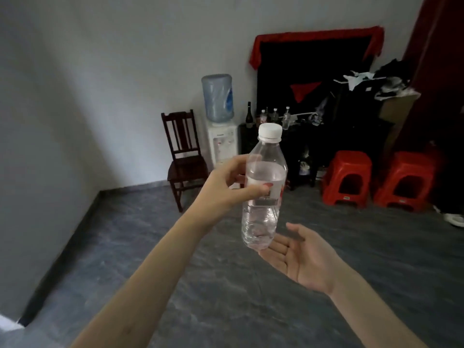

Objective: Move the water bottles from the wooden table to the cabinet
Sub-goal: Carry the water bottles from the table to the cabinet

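My left hand (227, 185) grips a clear plastic water bottle (263, 197) with a white cap and a red-and-white label, holding it upright in the air in front of me. My right hand (298, 254) lies palm up with straight fingers just under the bottle's base; I cannot tell whether it touches. Ahead against the far wall stands a dark cabinet (253, 139). On its top stand several small bottles (275, 116) and a dark glass bottle (249, 115).
A water dispenser (222, 136) with a blue jug stands left of the cabinet, and a dark wooden chair (184, 156) beside it. Two red plastic stools (347, 177) sit on the grey floor at right. A black screen draped in red cloth (313, 69) stands behind.
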The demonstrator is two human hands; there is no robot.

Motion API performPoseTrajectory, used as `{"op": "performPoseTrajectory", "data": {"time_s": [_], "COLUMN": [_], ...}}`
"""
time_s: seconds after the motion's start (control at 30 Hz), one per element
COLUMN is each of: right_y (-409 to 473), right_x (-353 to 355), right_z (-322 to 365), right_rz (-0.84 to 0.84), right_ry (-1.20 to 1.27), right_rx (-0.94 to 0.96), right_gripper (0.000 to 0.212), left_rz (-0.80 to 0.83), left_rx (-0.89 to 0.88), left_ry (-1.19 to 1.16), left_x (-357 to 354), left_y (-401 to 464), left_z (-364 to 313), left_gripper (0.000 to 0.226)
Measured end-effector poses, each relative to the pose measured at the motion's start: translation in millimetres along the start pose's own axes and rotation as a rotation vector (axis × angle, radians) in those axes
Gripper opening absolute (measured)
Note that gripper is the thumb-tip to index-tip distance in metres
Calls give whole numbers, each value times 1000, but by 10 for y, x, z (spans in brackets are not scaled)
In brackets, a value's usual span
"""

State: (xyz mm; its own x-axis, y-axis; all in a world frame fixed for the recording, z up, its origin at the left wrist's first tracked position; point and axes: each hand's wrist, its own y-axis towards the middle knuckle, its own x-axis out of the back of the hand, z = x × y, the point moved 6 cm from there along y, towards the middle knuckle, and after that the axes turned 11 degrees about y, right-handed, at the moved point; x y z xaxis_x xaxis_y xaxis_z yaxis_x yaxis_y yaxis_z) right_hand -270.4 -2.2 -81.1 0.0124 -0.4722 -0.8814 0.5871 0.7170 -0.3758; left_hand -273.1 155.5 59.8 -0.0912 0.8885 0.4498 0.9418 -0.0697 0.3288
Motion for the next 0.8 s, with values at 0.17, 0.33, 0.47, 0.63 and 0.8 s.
{"op": "performPoseTrajectory", "data": {"time_s": [0.17, 0.33, 0.47, 0.63, 0.8], "right_y": [-81, 69, 246, 475, 746], "right_x": [-2, -121, -171, -190, -198], "right_z": [79, -22, -109, -228, -220], "right_rz": [-25, -40, -61, -70, -79], "right_ry": [-13, -22, -2, 21, 6], "right_rx": [45, 52, 59, 48, 15], "right_gripper": [58, 57, 57, 56, 55], "left_rz": [77, 76, 58, 56, 49], "left_rx": [-81, -100, -67, -50, -25], "left_ry": [38, 38, 7, 5, 16], "left_x": [-147, 74, 294, 457, 569], "left_y": [88, 129, 152, 170, 257], "left_z": [-64, 34, 215, 409, 658], "left_gripper": [61, 58, 56, 50, 59]}}
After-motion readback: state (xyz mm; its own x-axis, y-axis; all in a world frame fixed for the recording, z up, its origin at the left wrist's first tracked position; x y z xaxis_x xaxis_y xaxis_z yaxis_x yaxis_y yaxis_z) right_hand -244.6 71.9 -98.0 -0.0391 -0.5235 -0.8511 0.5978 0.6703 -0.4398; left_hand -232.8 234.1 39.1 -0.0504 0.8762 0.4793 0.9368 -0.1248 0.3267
